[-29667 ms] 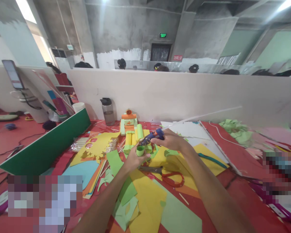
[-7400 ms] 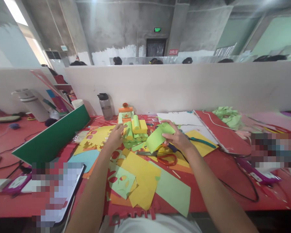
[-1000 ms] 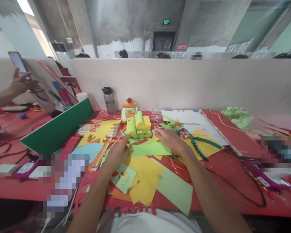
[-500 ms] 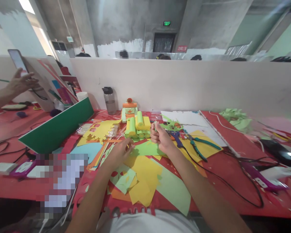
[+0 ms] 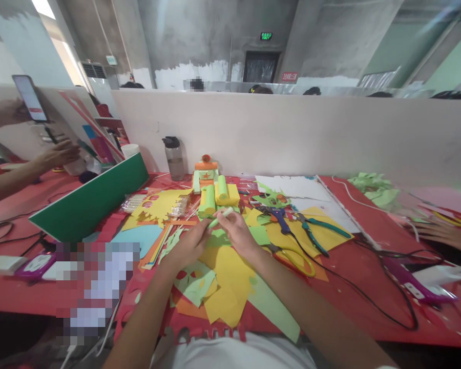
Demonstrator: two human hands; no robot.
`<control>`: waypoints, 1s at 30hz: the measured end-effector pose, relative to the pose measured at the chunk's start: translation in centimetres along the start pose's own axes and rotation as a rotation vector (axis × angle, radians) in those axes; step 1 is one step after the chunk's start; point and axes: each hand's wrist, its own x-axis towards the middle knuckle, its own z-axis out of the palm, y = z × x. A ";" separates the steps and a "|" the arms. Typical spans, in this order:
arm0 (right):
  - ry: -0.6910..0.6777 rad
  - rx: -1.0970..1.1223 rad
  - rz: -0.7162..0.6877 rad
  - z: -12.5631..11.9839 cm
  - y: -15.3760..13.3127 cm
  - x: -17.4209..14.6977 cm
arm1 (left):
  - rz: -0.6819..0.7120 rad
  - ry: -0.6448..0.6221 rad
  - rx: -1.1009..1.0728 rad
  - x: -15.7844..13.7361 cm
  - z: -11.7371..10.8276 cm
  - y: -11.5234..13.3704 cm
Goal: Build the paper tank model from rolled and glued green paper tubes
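Note:
Both hands are on a pale green rolled paper tube (image 5: 225, 212), which slants up to the right above the paper scraps. My left hand (image 5: 196, 240) pinches its lower left end. With closed fingers, my right hand (image 5: 236, 231) grips it near the upper right end. Just beyond stands a green and yellow paper model with fat rolls (image 5: 222, 189), and behind that an orange and pale green paper piece (image 5: 205, 174). Under my hands lie yellow paper sheets (image 5: 228, 287) and green paper (image 5: 259, 234).
Yellow-handled scissors (image 5: 297, 261), teal-handled pliers (image 5: 315, 233) and a blue corded tool (image 5: 280, 220) lie right. A bottle (image 5: 174, 161) stands behind, a green board (image 5: 96, 197) left. Other people's hands show at left, near a phone (image 5: 29, 97), and far right (image 5: 441, 230).
My right hand has come left and tilted the tube from upright to slanting. My left hand has closed on its other end. A co-worker's hand has appeared at the far right.

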 end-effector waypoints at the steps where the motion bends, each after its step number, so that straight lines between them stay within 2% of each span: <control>1: -0.021 -0.100 0.015 -0.1 -0.1 -0.1 | -0.009 0.016 0.003 0.0 0.0 0.1; 4: -0.085 -0.259 0.054 -0.1 -0.3 -0.5 | -0.058 -0.001 0.062 -0.1 -0.2 0.4; 10: -0.099 -0.268 0.019 0.0 0.2 -0.7 | -0.032 -0.048 0.176 0.1 -0.6 0.8; 17: -0.080 -0.270 0.000 0.3 0.2 -0.9 | -0.019 -0.088 0.139 0.2 -1.1 1.0; 25: -0.010 -0.183 0.006 0.2 0.6 -0.4 | -0.031 -0.007 0.098 -0.1 -0.8 1.1; 30: 0.048 -0.136 -0.012 -1.5 -0.5 0.3 | -0.060 0.103 0.038 -0.4 -1.3 1.6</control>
